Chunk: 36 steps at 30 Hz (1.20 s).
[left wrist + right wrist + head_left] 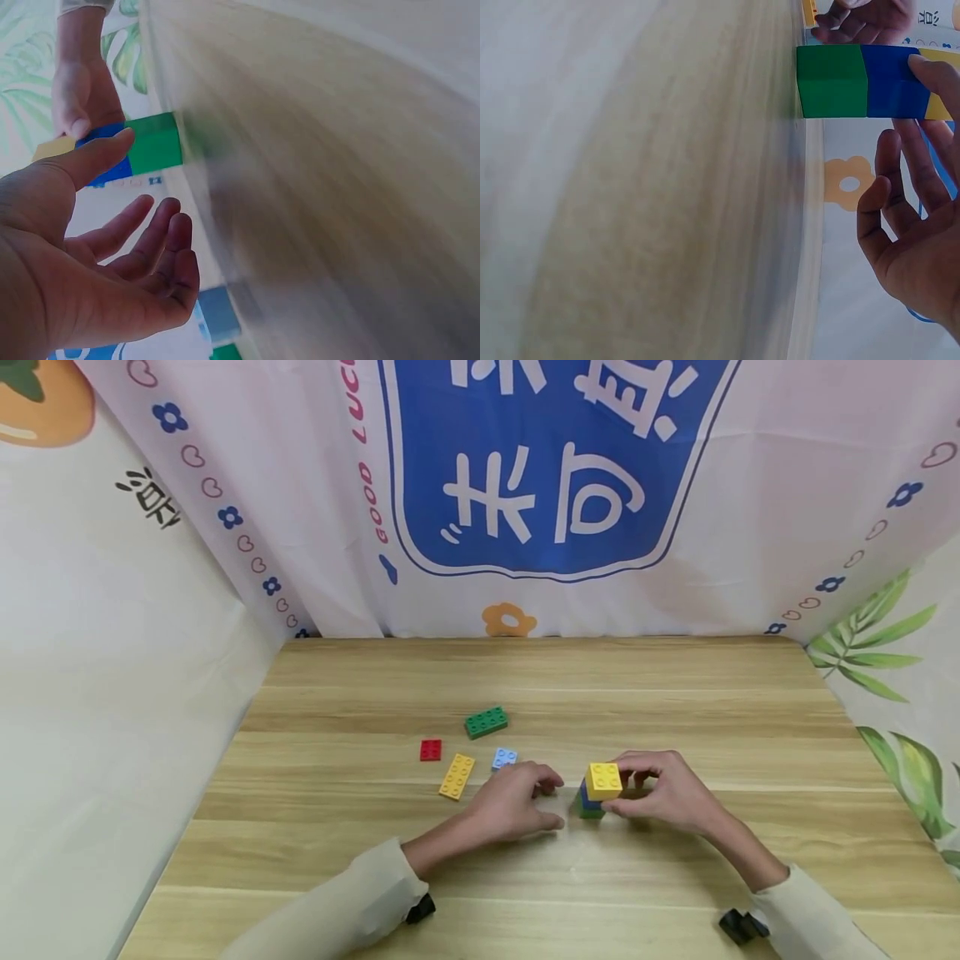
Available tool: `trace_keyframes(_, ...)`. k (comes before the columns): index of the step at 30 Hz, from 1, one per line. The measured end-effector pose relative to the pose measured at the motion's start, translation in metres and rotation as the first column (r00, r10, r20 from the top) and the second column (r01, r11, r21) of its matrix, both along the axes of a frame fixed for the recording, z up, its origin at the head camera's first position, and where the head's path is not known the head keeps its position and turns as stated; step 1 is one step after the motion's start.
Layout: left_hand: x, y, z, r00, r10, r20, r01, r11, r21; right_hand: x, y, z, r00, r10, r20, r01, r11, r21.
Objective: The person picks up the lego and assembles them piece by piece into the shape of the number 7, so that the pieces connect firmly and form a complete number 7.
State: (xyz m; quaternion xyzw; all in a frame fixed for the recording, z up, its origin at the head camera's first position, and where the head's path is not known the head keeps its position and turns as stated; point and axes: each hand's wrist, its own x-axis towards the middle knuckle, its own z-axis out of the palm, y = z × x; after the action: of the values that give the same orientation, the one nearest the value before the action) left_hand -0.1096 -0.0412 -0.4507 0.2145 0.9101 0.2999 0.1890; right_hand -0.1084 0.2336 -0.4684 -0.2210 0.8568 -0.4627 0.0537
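Wood-grain table (pixel 570 893), pale printed cloth backdrop (pixel 772 485), blue panel (pixel 420 493); green leaf print (pixel 888 660)

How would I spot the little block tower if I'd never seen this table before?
Start with the wooden table, then find the person's right hand. Its thumb and fingers hold the block tower: yellow on top, blue in the middle, green at the bottom. The loose bricks each lie singly, but this is the only stack.

The right wrist view crops the stacked yellow brick (pixel 935 109); the head view, 2 sleeves (pixel 337 897).
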Motion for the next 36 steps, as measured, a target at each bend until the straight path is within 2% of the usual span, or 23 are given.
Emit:
trace_keyframes(4, 0.002, -0.017, 0.004, 0.998, 0.066, -0.010, -0.065, 0.997, 0.039, 0.000, 0.000, -0.003, 1.000, 0.002, -0.005, -0.002, 1.000, -0.005)
trace_keyframes(9, 0.000, -0.042, 0.009, 0.989, 0.122, -0.088, -0.114, 0.989, 0.091, 0.000, -0.001, -0.003, 1.000, -0.006, -0.013, 0.006, 1.000, -0.010)
trace_keyframes(11, -0.001, -0.052, 0.010, 0.982, 0.151, -0.110, -0.140, 0.985, 0.101, 0.000, -0.001, -0.003, 1.000, -0.011, -0.012, 0.011, 1.000, -0.013)
trace_keyframes(18, -0.004, -0.082, 0.011, 0.953, 0.277, -0.122, -0.268, 0.960, 0.087, 0.000, -0.001, -0.001, 1.000, -0.014, -0.013, 0.013, 1.000, -0.017)
trace_keyframes(21, -0.004, -0.091, 0.009, 0.944, 0.299, -0.140, -0.291, 0.954, 0.073, 0.001, -0.001, 0.001, 1.000, -0.013, 0.000, 0.013, 1.000, -0.014)
trace_keyframes(31, -0.003, -0.103, 0.004, 0.929, 0.353, -0.113, -0.354, 0.935, 0.018, 0.001, 0.000, 0.001, 1.000, -0.011, 0.017, 0.011, 1.000, 0.000)
trace_keyframes(36, -0.002, -0.105, 0.000, 0.928, 0.354, -0.116, -0.358, 0.934, -0.009, 0.000, 0.001, 0.000, 1.000, -0.011, 0.012, 0.010, 1.000, 0.006)
